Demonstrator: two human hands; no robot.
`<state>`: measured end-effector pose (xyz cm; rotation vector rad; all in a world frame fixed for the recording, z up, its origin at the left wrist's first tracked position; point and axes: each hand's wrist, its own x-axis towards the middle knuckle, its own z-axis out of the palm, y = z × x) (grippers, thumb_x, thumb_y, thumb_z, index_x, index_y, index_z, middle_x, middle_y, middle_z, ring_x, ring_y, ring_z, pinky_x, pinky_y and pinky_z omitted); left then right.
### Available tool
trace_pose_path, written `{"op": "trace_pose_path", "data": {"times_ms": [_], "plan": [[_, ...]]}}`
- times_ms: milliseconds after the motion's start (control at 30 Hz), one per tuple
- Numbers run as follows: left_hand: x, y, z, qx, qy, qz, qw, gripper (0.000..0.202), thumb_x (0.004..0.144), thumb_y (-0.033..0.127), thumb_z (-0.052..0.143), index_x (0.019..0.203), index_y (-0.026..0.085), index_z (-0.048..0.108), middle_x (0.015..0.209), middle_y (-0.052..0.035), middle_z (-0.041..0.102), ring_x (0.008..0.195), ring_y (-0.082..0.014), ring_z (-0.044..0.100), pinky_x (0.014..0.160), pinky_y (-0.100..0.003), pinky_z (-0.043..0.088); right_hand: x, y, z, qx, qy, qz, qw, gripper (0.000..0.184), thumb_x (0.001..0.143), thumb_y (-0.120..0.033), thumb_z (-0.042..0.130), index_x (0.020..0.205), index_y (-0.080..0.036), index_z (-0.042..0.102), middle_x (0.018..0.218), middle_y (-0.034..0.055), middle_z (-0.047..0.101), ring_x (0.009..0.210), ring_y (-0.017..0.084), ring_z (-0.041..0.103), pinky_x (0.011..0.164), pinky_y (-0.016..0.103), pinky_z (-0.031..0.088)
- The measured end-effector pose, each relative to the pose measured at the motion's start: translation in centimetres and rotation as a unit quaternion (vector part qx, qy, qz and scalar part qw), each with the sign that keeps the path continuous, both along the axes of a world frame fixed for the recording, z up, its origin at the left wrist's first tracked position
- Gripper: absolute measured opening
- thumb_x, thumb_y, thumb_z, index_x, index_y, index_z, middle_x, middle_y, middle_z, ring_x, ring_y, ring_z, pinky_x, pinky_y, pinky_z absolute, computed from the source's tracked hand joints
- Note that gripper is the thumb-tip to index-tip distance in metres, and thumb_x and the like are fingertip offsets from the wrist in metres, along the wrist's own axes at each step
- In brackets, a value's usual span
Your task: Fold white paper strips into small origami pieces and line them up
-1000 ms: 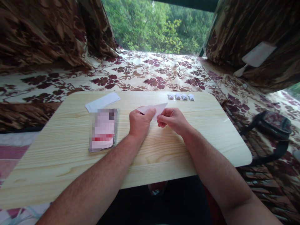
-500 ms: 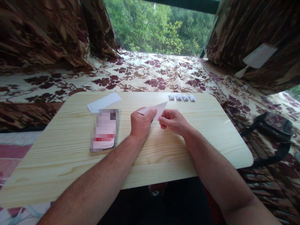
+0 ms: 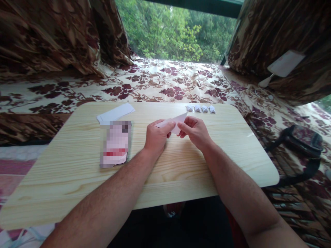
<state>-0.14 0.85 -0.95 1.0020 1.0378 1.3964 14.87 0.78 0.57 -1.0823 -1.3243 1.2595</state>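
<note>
A folded piece of white paper point(image 3: 178, 124) is held above the middle of the table, its pointed corner up to the right. My left hand point(image 3: 158, 135) is closed on its left part, thumb on top. My right hand point(image 3: 193, 130) pinches its right edge between thumb and fingers. Just beyond my right hand, several small folded white paper pieces point(image 3: 201, 109) stand in a row near the table's far edge. The fingers underneath the paper are partly hidden.
The light wooden table point(image 3: 176, 175) has rounded corners. On its left lie white paper strips point(image 3: 116, 113) and a phone point(image 3: 116, 144), blurred by pixels. A white lamp point(image 3: 286, 63) stands at right by the curtain, and a dark bag point(image 3: 303, 139) sits beside the table.
My right hand has moved up slightly along the paper and now grips its right edge, thumb over it. The left hand has shifted a little to the right with the paper.
</note>
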Motion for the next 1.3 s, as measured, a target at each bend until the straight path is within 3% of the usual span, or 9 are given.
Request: {"op": "trace_pose_path", "data": {"times_ms": [200,500,700,1067,1300], "plan": [[-0.9,0.4,0.7,-0.05,-0.026,-0.065,0.996,0.023,0.069,0.036,0.075,0.066,0.014,0.067,0.062,-0.0025,0.062,0.052,-0.0117,0.053,0.046,-0.024,0.039,0.5,0.2,0.2,-0.005,-0.017,-0.001,1.0,0.03,0.074,-0.043,0.077,0.073,-0.017,0.064,0.057,0.0005,0.067,0.049,0.012,0.06,0.048,0.023,0.048],[-2.4,1.1,1.4,-0.079,-0.003,-0.15,0.986,0.032,0.068,0.039,0.076,0.082,0.01,0.076,0.079,-0.0101,0.072,0.065,-0.0162,0.064,0.051,-0.024,0.049,0.8,0.3,0.4,0.003,-0.044,-0.015,0.999,0.022,0.071,-0.032,0.075,0.064,-0.018,0.059,0.054,-0.002,0.061,0.047,0.011,0.056,0.046,0.023,0.045],[-2.2,1.0,1.0,-0.08,0.081,-0.126,0.985,0.026,0.061,0.033,0.082,0.074,0.012,0.074,0.065,-0.0047,0.067,0.055,-0.0118,0.057,0.05,-0.022,0.045,0.7,0.3,0.2,0.017,-0.047,0.025,0.998,0.018,0.075,-0.031,0.072,0.069,-0.017,0.062,0.06,-0.002,0.062,0.051,0.01,0.055,0.048,0.023,0.044],[-1.7,0.9,1.2,-0.084,0.091,-0.1,0.987,0.013,0.062,0.025,0.072,0.065,0.013,0.07,0.056,-0.0029,0.063,0.049,-0.0122,0.054,0.046,-0.023,0.041,0.5,0.5,-0.8,0.032,-0.016,-0.002,0.999,0.023,0.075,-0.038,0.076,0.088,-0.019,0.078,0.064,-0.0001,0.069,0.052,0.011,0.053,0.049,0.025,0.047],[-1.8,1.0,0.9,-0.1,0.04,-0.106,0.988,0.019,0.06,0.029,0.077,0.067,0.013,0.069,0.058,-0.0045,0.064,0.05,-0.0134,0.056,0.045,-0.024,0.042,0.6,0.2,-0.3,0.026,0.005,0.021,0.999,0.013,0.066,-0.021,0.072,0.077,-0.02,0.08,0.07,0.0005,0.073,0.061,0.012,0.059,0.06,0.027,0.051]]}}
